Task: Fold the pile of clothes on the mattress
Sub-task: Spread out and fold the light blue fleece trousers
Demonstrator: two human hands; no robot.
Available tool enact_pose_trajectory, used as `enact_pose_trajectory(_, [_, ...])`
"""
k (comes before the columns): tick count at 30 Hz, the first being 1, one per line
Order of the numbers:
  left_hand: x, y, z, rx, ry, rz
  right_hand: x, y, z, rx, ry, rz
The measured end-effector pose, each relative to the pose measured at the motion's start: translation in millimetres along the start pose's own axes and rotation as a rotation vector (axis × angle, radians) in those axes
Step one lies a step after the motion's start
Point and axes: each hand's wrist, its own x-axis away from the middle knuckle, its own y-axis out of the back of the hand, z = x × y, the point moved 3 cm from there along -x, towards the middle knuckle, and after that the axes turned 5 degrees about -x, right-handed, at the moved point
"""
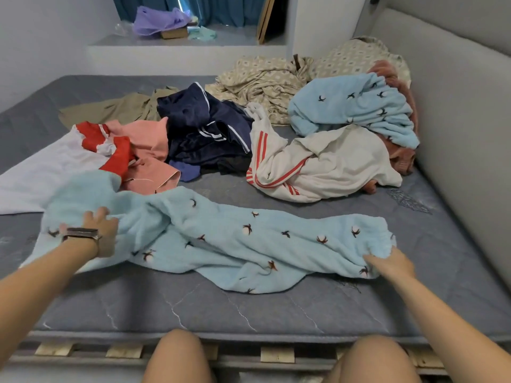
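Light-blue fleece garment (pixel 221 239) only spread out, my hands (pixel 101 230) pinching its ends; pile (pixel 210 134) at 12 o'clock looks unfolded.

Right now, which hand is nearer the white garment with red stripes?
Right. The right hand grips the light blue garment below the striped garment; the left hand is far across.

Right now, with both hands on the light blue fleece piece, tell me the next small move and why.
Probably pull the two ends apart and smooth it flat. The left hand and right hand grip opposite ends of the light blue fleece garment, but its middle is twisted and bunched on the mattress, so no clean fold is possible yet.
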Motion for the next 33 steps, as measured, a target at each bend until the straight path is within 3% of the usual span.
enact_pose_trajectory(5, [69, 34, -157, 0.425, -0.425, -0.222, 2, -29, 12, -0.042, 0.11, -0.158])
enact_pose_trajectory(9, [118, 48, -257, 0.453, -0.687, -0.348, 6, -38, 14, -0.207, 0.147, -0.171])
enact_pose_trajectory(16, [115, 21, -323, 0.224, -0.579, -0.214, 17, -44, -49, -0.162, 0.216, -0.063])
enact_pose_trajectory(21, [107, 15, -332, 0.255, -0.535, -0.469, 1, -33, -54, -0.144, 0.277, -0.04])
enact_pose_trajectory(25, [109, 15, -339, 0.311, -0.431, -0.54, 9, -25, -48, -0.142, 0.211, -0.257])
enact_pose_trajectory(27, [114, 19, -338, 0.332, -0.414, -0.475, 19, -14, -38, -0.272, 0.231, -0.39])
enact_pose_trajectory(29, [115, 17, -339, 0.198, -0.403, -0.396, 26, -3, -28, -0.401, 0.37, -0.451])
enact_pose_trajectory(31, [114, 9, -338, 0.102, -0.454, -0.216, 25, 1, -25, -0.528, 0.437, -0.339])
enact_pose_trajectory(33, [118, 6, -331, 0.061, -0.509, -0.019, 22, -2, -30, -0.503, 0.395, -0.142])
